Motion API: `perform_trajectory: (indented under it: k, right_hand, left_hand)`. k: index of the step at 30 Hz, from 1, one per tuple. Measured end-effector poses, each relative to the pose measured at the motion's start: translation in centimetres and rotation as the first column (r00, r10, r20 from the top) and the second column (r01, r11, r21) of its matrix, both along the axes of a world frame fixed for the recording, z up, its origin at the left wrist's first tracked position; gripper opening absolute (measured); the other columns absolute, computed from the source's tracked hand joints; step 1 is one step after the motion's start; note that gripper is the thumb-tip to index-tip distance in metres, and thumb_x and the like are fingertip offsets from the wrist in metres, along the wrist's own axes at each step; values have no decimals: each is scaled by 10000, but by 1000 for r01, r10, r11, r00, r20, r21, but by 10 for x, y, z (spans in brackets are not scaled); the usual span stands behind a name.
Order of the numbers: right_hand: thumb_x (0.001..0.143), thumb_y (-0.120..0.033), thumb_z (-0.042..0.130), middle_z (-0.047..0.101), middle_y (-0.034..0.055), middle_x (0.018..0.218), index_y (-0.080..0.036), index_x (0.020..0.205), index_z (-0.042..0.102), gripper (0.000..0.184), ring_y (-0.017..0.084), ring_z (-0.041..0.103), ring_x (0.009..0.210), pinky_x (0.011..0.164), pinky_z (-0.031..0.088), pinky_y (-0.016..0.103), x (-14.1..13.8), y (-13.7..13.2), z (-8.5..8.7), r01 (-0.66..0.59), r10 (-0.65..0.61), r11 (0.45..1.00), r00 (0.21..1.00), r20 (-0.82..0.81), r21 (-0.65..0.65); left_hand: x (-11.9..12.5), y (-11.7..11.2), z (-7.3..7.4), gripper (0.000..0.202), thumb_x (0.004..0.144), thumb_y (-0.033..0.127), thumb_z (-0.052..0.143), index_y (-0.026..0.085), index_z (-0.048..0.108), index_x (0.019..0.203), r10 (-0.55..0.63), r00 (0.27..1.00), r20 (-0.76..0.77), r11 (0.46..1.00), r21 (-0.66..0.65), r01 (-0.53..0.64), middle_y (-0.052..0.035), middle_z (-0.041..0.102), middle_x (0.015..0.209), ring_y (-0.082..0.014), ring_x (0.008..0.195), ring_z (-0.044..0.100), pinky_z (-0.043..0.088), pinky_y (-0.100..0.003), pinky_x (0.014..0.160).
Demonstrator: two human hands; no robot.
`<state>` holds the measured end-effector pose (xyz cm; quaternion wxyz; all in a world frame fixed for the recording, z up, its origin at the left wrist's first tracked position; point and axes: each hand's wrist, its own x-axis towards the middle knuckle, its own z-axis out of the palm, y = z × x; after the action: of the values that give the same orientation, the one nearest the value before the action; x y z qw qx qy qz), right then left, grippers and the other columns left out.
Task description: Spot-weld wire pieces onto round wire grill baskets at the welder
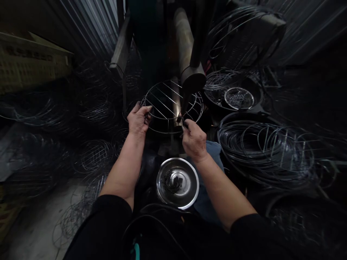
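A round wire rack (162,115) with parallel bars is held up in front of me, at the electrodes of a machine. My left hand (138,118) grips its left rim between thumb and fingers. At the near right side of the rim, my right hand (194,139) is closed in a pinch on a small dark piece, too small to name, right by the electrode tip. The upper electrode arm (193,77) comes down from above, and the lower brass-coloured electrode (177,108) stands beneath the rack. Below my hands, a steel bowl (191,180) holds small dark pieces.
To the right, a large dark basin (221,135) holds coiled wire rings (244,139). Behind it, a small bowl (239,98) of metal bits sits in another pan. Stacks of wire racks (94,155) fill the left, and a yellow crate (32,63) stands at far left.
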<state>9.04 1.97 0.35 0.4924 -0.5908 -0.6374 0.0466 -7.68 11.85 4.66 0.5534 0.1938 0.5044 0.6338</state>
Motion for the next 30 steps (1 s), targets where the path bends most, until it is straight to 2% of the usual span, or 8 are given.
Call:
perform_trajectory:
  k: [9,11,14,18,23,30]
  right_hand:
    - [872,-155,417,711,79,875,-191,989,595,217,201,672,807,781,550,340,0,3,-7,53,-53,995,999,0,83]
    - [872,-159,416,710,82,869,-190,960,600,207,203,673,815,789,549,343,0,2,-6,51,-51,995,999,-9,88]
    - [885,-181,412,701,73,847,-199,923,603,196,204,671,824,792,546,350,0,2,-4,17,-16,999,998,-57,30]
    - [877,-206,438,690,63,833,-204,920,603,170,207,659,816,779,537,356,2,3,-3,-5,3,1000,995,-96,-22]
    - [852,-206,462,685,61,833,-208,874,594,134,200,643,808,775,518,340,7,4,-1,6,-7,1000,999,-45,-14]
    - [830,-215,472,650,40,760,-205,854,597,128,192,619,723,716,505,330,5,6,-5,74,-71,996,996,-58,43]
  left_hand:
    - [4,0,-5,781,586,24,715,107,527,1339,7,1000,3,1000,2,-7,50,583,577,-63,463,520,315,-144,383]
    - [4,0,-6,769,583,20,714,121,545,1327,3,1000,8,1000,-3,-3,51,582,574,-62,473,525,308,-141,384]
    - [4,-1,-5,726,574,18,727,163,599,1274,-21,999,27,1000,18,20,49,586,584,-65,499,542,297,-140,383]
    - [3,-1,-5,736,585,21,730,158,582,1293,7,1000,27,1000,1,-7,43,599,599,-67,486,529,302,-151,376]
    - [2,1,-8,771,599,13,720,152,534,1333,-3,999,39,1000,15,2,69,569,575,-55,475,504,273,-150,382]
    - [-1,-4,-16,743,606,63,761,191,561,1310,-19,1000,-1,999,43,19,67,574,610,-51,488,494,283,-175,430]
